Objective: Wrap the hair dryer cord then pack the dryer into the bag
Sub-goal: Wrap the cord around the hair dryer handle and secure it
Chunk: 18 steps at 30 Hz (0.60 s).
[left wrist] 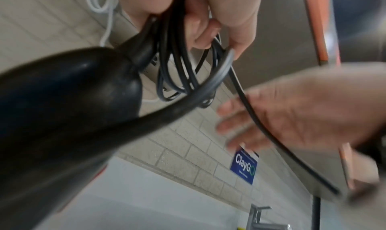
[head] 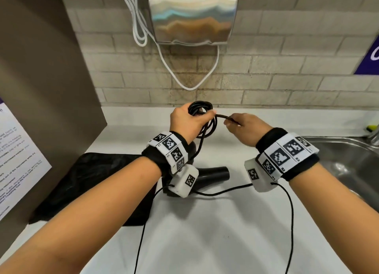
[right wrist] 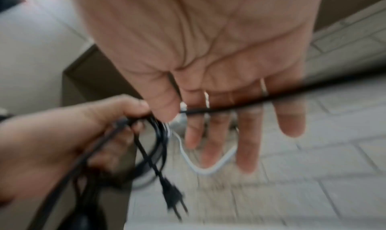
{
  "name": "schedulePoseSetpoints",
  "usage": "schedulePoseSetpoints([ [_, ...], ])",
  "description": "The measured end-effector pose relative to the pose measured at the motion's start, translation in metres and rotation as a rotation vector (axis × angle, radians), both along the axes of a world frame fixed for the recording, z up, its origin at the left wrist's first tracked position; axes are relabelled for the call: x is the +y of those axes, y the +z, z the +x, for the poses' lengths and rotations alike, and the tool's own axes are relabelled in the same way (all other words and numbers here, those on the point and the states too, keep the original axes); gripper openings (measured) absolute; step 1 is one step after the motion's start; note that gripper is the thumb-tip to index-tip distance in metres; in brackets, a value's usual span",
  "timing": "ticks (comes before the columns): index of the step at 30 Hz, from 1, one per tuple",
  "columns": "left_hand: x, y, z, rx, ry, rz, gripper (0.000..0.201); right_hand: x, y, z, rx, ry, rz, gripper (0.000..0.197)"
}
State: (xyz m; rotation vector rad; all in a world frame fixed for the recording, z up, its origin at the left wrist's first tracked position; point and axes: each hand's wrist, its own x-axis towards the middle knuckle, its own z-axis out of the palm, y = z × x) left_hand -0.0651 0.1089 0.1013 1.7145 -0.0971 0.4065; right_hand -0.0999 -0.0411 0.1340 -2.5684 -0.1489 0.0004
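Observation:
My left hand (head: 196, 115) grips a coil of the black cord (head: 202, 107) above the white counter (head: 205, 243). From that coil a short strand runs right to my right hand (head: 230, 122), which pinches it between thumb and fingers. In the right wrist view the strand (right wrist: 229, 105) crosses my fingers (right wrist: 248, 134), and the plug (right wrist: 173, 195) dangles below the coil. The black hair dryer (head: 213, 173) lies under my left wrist, partly hidden by the wrist camera; its handle (left wrist: 62, 101) fills the left wrist view. The black bag (head: 98, 183) lies flat at the left.
A steel hand dryer (head: 192, 15) hangs on the tiled wall with white cables (head: 184, 83) looping beneath. A steel sink (head: 348, 161) is at the right. A brown panel (head: 41, 68) with a paper notice (head: 16, 157) stands at the left. Thin camera wires (head: 289, 212) trail over the counter.

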Motion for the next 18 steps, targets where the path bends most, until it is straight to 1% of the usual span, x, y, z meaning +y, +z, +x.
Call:
schedulePoseSetpoints([
  [1, 0.002, 0.0, 0.001, 0.002, 0.006, -0.01, 0.02, -0.002, -0.006, 0.001, 0.044, 0.017, 0.02, 0.022],
  [2, 0.003, 0.0, 0.002, 0.002, 0.005, -0.022, 0.019, -0.003, -0.01, 0.003, 0.037, 0.019, 0.059, 0.021],
  [4, 0.004, 0.0, 0.002, -0.007, -0.014, -0.04, 0.017, -0.003, -0.016, 0.007, -0.054, -0.035, 0.162, 0.015],
  [6, 0.005, 0.0, 0.003, -0.004, -0.03, -0.049, 0.025, 0.001, -0.017, 0.011, -0.11, -0.12, 0.332, 0.006],
  [8, 0.005, 0.002, 0.004, 0.011, -0.036, -0.069, 0.024, 0.006, -0.016, 0.014, -0.124, -0.161, 0.498, 0.009],
  [10, 0.007, 0.003, 0.005, 0.02, -0.029, -0.08, 0.022, 0.012, -0.015, 0.016, -0.149, -0.163, 0.598, 0.019],
  [11, 0.009, 0.004, 0.006, 0.02, -0.029, -0.077, 0.022, 0.015, -0.017, 0.016, -0.165, -0.149, 0.61, 0.024],
  [13, 0.01, 0.005, 0.006, 0.021, -0.058, -0.043, 0.021, 0.024, -0.019, 0.013, -0.182, -0.104, 0.58, 0.029],
  [16, 0.007, 0.006, 0.003, 0.032, -0.147, 0.003, 0.017, 0.038, -0.021, 0.01, -0.224, -0.084, 0.565, 0.029],
  [18, 0.006, 0.007, 0.002, 0.051, -0.143, -0.023, 0.017, 0.042, -0.019, 0.009, -0.251, -0.098, 0.567, 0.024],
])
